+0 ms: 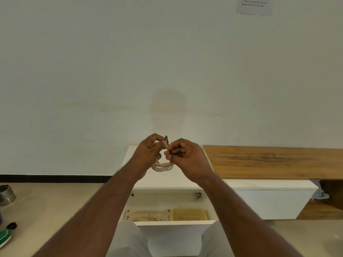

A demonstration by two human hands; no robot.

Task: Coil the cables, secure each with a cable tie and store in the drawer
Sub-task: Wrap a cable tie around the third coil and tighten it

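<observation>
A coiled white cable hangs in loops below my two hands, held up above the white cabinet top. My left hand pinches the top of the coil. A thin black cable tie stands up between my hands, and my right hand grips its lower end beside the coil. Below, the white drawer is open toward me. Inside it sit a beige slotted basket with coiled cables in it and a yellow basket.
A wooden bench top runs right along the wall over a white cabinet. On the floor at left are a metal tin and a green shoe. My knees in light trousers flank the drawer front.
</observation>
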